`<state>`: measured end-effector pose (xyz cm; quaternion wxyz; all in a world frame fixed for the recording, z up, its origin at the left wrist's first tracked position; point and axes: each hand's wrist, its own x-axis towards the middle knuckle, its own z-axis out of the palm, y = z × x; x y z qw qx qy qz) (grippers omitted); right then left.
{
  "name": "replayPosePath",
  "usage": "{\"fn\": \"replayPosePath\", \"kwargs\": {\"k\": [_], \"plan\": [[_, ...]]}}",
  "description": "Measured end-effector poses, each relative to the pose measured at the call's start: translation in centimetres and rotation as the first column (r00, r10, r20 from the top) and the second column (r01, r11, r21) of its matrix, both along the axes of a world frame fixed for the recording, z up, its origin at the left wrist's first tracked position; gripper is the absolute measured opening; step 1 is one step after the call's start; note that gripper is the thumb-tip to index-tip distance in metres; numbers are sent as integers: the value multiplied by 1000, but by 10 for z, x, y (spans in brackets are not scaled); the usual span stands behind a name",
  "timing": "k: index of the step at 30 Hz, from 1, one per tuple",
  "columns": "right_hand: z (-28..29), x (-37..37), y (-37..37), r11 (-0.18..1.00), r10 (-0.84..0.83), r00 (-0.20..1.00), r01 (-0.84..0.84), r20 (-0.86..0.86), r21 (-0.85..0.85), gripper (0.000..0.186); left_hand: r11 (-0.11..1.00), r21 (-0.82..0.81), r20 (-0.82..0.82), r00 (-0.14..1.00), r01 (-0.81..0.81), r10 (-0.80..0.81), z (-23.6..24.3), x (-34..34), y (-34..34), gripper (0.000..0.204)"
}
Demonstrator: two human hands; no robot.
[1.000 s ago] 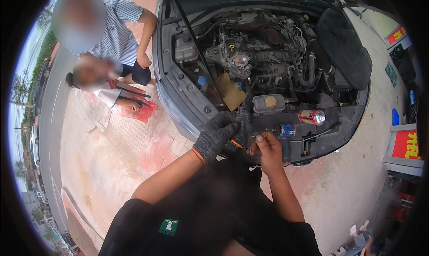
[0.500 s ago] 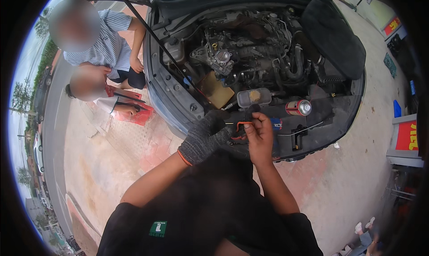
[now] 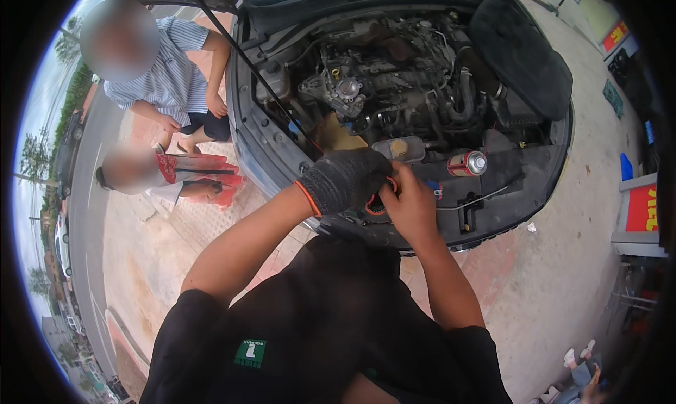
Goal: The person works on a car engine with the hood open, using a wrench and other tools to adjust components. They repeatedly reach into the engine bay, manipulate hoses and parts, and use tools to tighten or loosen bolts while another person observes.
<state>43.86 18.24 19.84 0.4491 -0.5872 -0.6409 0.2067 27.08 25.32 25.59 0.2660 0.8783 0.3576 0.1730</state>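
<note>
My left hand wears a dark grey knit glove with an orange cuff. Its fingers are curled, with the tips hidden against my right hand; what they grip cannot be made out. My bare right hand pinches an orange-edged dark piece, which looks like the cuff of a matching glove. Both hands meet over the car's front edge. Just beyond them is a grey reservoir with a tan cap. Right of my right hand lies a red and white spray can.
The engine fills the open bay, with a prop rod slanting across its left side. A black cover leans at the bay's right. A thin metal rod rests on the front panel. Two people are at the left.
My left hand has moved up and right to meet my right hand. The orange strip between them is now mostly covered. The lower person at left has lowered an arm.
</note>
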Motion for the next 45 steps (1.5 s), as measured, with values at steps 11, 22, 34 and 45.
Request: {"fn": "replayPosePath", "kwargs": {"k": [11,22,34,45], "plan": [[-16,-13,-16,932,-86,871,-101,-484,-348,19,724,-616,5,918,-310,397,-40,-10,-21,40],[-17,-34,-23,994,105,993,-106,-52,-16,18,455,-888,201,836,-65,511,-71,-37,-17,35],[-51,23,12,734,-182,614,-434,-768,-522,26,836,-515,71,981,191,-180,-70,-23,-23,29],[-112,27,-9,863,-143,805,-183,-575,-470,27,896,25,-33,896,444,-443,-30,25,-39,22]]}}
